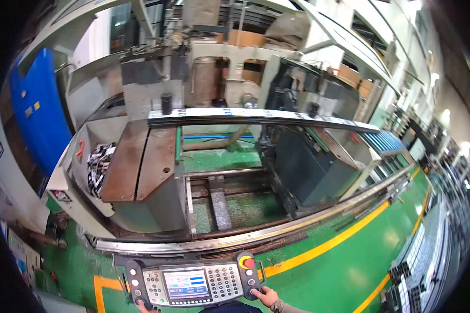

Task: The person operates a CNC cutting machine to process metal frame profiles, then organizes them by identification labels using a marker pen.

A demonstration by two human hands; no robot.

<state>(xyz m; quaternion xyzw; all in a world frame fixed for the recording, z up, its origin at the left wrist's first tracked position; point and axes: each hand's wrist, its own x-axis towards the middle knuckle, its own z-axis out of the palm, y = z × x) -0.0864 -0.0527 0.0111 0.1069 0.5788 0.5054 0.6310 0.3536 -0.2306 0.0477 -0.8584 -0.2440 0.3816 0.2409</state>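
Observation:
A grey control panel [230,301] with a lit screen [186,284], a keypad [223,280] and a red stop button [249,263] spans the bottom of the head view. My right hand [268,297] grips its lower right end, thumb against a button there; the other fingers are partly hidden. At the lower left end, my left hand [145,308] holds the panel in the same way, mostly cut off by the frame's edge. Beyond it, long white-topped profiles [209,112] lie across the two halves of a saw machine [141,151], under dark cylindrical clamps [166,104].
A bin of metal offcuts [100,166] adjoins the left machine half. A metal rail [214,242] runs along the machine's front. Yellow lines [324,250] mark the green floor. Stacked metal profiles [428,261] lie at right; a blue cabinet [43,115] stands at left.

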